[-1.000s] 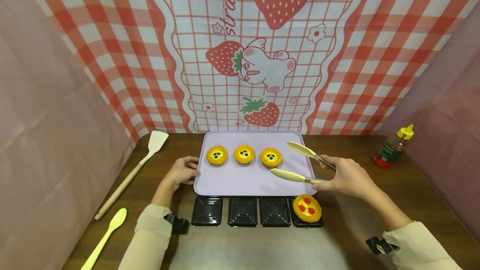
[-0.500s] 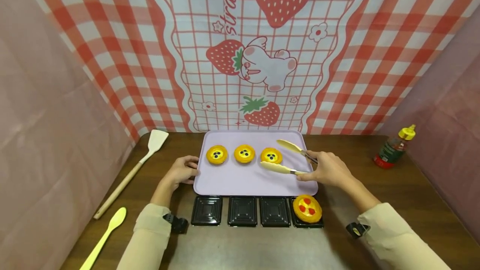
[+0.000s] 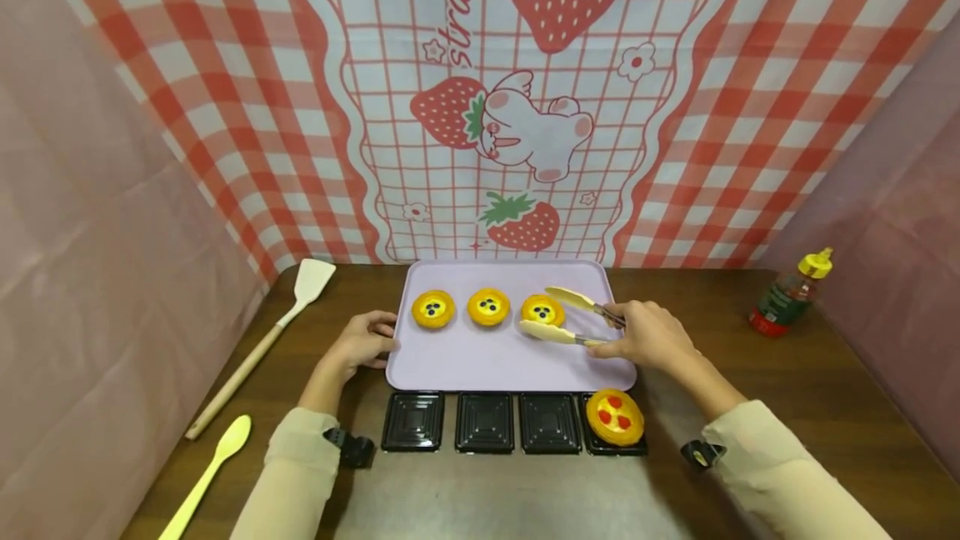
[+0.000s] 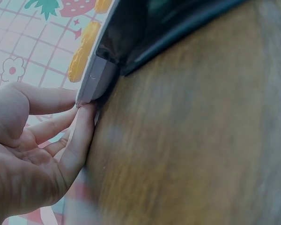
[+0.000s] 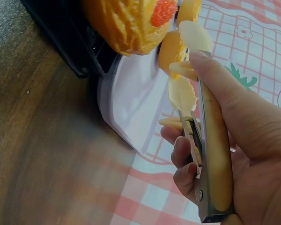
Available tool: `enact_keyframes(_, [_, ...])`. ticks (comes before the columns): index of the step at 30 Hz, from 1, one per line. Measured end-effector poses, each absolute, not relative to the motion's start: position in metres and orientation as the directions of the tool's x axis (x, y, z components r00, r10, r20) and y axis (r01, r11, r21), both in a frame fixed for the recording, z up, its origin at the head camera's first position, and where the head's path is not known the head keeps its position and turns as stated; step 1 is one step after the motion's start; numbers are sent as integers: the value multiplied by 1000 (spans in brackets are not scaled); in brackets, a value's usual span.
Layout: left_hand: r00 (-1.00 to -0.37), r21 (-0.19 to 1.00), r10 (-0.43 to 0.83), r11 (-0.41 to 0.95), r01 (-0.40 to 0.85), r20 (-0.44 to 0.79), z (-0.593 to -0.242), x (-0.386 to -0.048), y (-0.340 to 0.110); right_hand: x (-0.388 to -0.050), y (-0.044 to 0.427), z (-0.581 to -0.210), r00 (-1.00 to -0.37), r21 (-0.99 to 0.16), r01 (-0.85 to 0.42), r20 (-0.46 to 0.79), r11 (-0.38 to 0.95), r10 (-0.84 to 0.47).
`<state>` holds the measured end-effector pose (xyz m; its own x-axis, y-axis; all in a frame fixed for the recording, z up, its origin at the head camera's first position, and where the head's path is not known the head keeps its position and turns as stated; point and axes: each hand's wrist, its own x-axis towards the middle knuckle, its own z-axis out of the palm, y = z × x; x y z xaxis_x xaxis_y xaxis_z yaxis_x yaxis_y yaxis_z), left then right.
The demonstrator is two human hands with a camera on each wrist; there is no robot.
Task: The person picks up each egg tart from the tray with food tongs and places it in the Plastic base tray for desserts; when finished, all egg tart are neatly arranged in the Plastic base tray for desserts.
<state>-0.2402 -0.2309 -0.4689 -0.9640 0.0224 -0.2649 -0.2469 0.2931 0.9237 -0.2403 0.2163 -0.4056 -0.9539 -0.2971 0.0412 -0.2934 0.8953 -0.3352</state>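
Note:
My left hand (image 3: 363,342) is at the left edge of a lilac tray (image 3: 472,367). In the left wrist view its thumb and fingers pinch the tray's rim (image 4: 88,91). My right hand (image 3: 651,337) holds a pair of tongs (image 3: 551,332) with cream scalloped tips and metal arms, seen close in the right wrist view (image 5: 216,154). The tongs stand spread around the right-hand blueberry egg tart (image 3: 542,309), one tip behind it and one in front. Two more blueberry tarts, a middle one (image 3: 489,307) and a left one (image 3: 432,309), sit along the tray.
Several black square trays (image 3: 486,422) stand in a row before the lilac tray; the rightmost bears a tart with red toppings (image 3: 615,417). A spatula (image 3: 258,357) and a yellow spoon (image 3: 206,477) lie left. A sauce bottle (image 3: 789,294) stands right. A checked cloth (image 3: 517,107) hangs behind.
My right hand has moved left with the tongs, bringing the tips from beside the right-hand blueberry tart to around it. My left hand has stayed at the tray's edge.

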Motion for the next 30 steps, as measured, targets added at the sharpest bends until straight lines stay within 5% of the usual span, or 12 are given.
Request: enact_keyframes(30, [-966, 922, 33, 310, -233, -256, -468, -241, -232, -216, 230, -385, -958, -337, -278, 24, 900, -287])
